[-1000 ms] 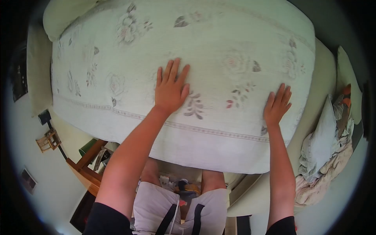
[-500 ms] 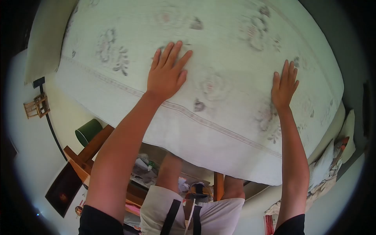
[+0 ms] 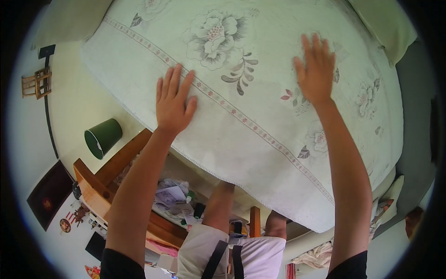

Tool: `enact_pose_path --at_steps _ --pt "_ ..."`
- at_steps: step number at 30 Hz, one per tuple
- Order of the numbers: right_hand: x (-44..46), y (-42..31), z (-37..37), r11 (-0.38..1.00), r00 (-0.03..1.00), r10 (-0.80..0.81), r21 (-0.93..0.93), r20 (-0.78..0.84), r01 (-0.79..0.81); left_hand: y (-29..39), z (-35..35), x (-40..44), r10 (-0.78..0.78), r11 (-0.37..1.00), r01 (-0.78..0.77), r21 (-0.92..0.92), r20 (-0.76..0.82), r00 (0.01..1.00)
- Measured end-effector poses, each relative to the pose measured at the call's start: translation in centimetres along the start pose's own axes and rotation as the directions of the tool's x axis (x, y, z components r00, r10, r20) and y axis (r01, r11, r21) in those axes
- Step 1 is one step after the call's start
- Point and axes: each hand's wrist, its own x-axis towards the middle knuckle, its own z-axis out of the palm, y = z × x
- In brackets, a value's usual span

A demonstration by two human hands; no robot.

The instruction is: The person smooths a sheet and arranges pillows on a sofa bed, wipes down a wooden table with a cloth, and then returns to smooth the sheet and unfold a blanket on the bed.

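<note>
A pale cloth (image 3: 260, 109) printed with grey and pink flowers is spread out before me, its near edge hanging down. My left hand (image 3: 174, 103) lies on it beside the patterned border strip (image 3: 234, 113), palm down with fingers stretched. Farther right, my right hand (image 3: 316, 69) rests palm down among the printed flowers, its fingers apart. Neither hand grips anything. What lies under the cloth is hidden.
At left on the floor lies a green bin (image 3: 103, 138), near a small wooden chair (image 3: 37, 83). A wooden table (image 3: 102, 181) with papers and bags stands below my left arm. Crumpled fabric (image 3: 313, 255) is at lower right.
The left hand has moved left and closer to me on the cloth; the right hand has moved left and farther out. The view has shifted, and the flower print appears sharper.
</note>
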Motion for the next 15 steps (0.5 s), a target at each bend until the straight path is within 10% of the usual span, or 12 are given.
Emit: enact_pose_path --at_steps 8,15 --pt "-2.9 -16.0 0.0 0.912 0.933 -0.292 0.356 0.210 0.205 -0.7 1.8 -8.4 -0.311 0.950 0.304 -0.070 -0.178 0.933" --pt "-20.9 -21.2 -3.0 0.858 0.854 -0.458 0.373 0.246 0.352 6.8 0.8 -12.0 -0.074 0.994 0.078 -0.073 0.045 0.996"
